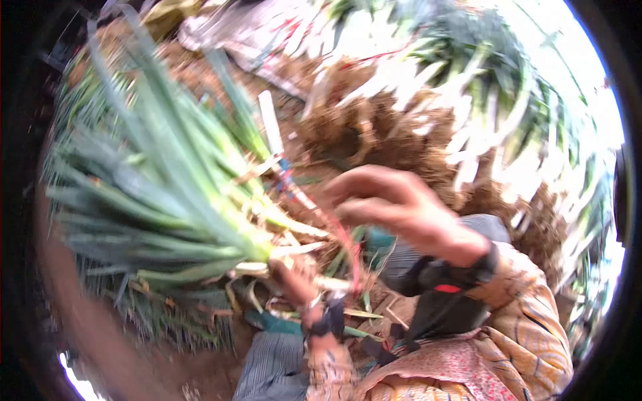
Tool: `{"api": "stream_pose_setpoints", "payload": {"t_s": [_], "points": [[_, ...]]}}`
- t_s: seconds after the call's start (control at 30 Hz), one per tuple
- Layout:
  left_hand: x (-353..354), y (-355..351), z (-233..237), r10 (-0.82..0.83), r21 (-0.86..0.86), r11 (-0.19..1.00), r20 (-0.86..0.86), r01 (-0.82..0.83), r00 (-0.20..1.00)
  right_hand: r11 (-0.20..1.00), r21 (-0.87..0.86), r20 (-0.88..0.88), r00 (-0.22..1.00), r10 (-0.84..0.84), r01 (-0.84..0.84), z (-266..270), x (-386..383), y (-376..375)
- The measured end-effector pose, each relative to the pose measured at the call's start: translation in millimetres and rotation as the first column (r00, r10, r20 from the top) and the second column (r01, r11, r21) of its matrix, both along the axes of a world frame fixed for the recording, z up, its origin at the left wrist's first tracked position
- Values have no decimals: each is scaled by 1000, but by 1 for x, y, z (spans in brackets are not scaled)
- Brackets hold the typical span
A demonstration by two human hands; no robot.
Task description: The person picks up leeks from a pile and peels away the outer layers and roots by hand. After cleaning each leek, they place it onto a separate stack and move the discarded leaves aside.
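A large bunch of green leafy stalks with pale lower ends (200, 194) fans out to the left. My left hand (294, 284) is at the base of this bunch, mostly hidden by the stalks and blurred. My right hand (394, 207) is raised to the right of the bunch, blurred, with its fingers bent and apart; nothing shows between them. Between the hands runs a thin red strand (354, 257). A pale stick with blue and red wrapping (271, 123) lies beyond the bunch.
Rows of stalks with white stems (488, 113) and brown clumped roots (388, 130) curve along the back and right. A whitish sheet (227, 30) lies at the back. Loose leaves and soil (194, 374) are at the lower left.
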State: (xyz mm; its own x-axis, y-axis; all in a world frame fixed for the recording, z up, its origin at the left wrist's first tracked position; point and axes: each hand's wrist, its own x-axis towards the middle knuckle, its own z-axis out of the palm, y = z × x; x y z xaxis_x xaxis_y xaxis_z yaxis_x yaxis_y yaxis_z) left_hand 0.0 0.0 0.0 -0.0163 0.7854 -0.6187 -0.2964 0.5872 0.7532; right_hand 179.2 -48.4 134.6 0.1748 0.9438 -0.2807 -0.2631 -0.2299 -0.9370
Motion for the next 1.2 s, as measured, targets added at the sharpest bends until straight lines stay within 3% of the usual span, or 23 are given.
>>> {"api": "stream_pose_setpoints", "payload": {"t_s": [0.03,0.07,0.1,0.13,0.23,0.3,0.33,0.43,0.47,0.57,0.6,0.63,0.7,0.77,0.8,0.83,0.97,1.0,1.03,1.07,1.1,1.17,1.2], "points": [[-28,1,-4,-275,39,961,21,274,961,998,-37,34,998,-54,55,2,3,-5],[-27,0,29,-314,124,944,61,305,947,995,-67,106,993,-60,68,2,-16,14],[-24,-53,45,-417,233,897,167,375,894,989,142,369,926,-83,32,34,-11,-40],[-20,-46,60,-399,357,855,-14,377,917,959,282,349,934,-75,-28,32,-24,-29],[-37,-68,83,-262,396,818,-389,417,883,919,394,393,907,-150,-19,50,-62,-32],[-27,-80,131,-265,452,731,-503,512,823,862,484,153,956,-251,149,63,-66,-33],[-32,-78,146,-341,424,732,-450,534,825,840,510,127,949,-287,186,63,-71,-27],[-16,-77,193,-73,460,782,-602,420,795,794,570,144,926,-350,212,60,-86,-15],[-20,-70,195,-76,492,740,-618,460,783,764,600,163,898,-408,238,61,-89,-11],[-6,-77,213,-29,527,735,-603,426,797,815,528,-47,966,-253,239,73,-88,-12],[-14,-69,201,-59,537,788,-420,300,906,833,502,-69,971,-229,232,80,-85,-18],[-30,-47,159,-52,571,621,-653,537,756,868,451,-7,973,-230,208,82,-85,-19],[-87,-4,72,152,317,292,-947,902,283,851,487,25,971,-237,195,65,-87,-8],[-68,-30,91,79,-68,181,-993,981,-83,812,548,93,950,-297,201,52,-81,0],[-66,-47,78,-269,156,405,-922,901,280,820,533,2,969,-248,209,59,-75,-4],[-64,-61,55,-453,269,654,-609,707,651,830,515,-80,976,-203,215,71,-67,-11],[-123,-109,-35,-593,-175,334,-803,926,63,845,457,-203,957,-207,279,95,-41,-20],[-167,-109,-112,-600,-187,342,-797,921,61,867,397,-240,946,-218,301,98,-39,-24],[-210,-109,-189,-604,-193,674,-699,713,382,851,430,-293,939,-182,300,95,-35,-24],[-254,-92,-256,-693,-113,543,-620,832,368,820,461,-335,922,-193,339,97,-35,-25],[-237,-89,-201,-687,-102,548,-622,830,377,784,489,-379,903,-204,382,99,-35,-26],[-144,-86,-16,-455,-310,380,-883,871,-115,795,498,-330,923,-196,346,97,-32,-26],[-138,-71,-6,-550,-117,439,-819,891,164,802,490,-346,921,-180,341,100,-32,-26]]}}
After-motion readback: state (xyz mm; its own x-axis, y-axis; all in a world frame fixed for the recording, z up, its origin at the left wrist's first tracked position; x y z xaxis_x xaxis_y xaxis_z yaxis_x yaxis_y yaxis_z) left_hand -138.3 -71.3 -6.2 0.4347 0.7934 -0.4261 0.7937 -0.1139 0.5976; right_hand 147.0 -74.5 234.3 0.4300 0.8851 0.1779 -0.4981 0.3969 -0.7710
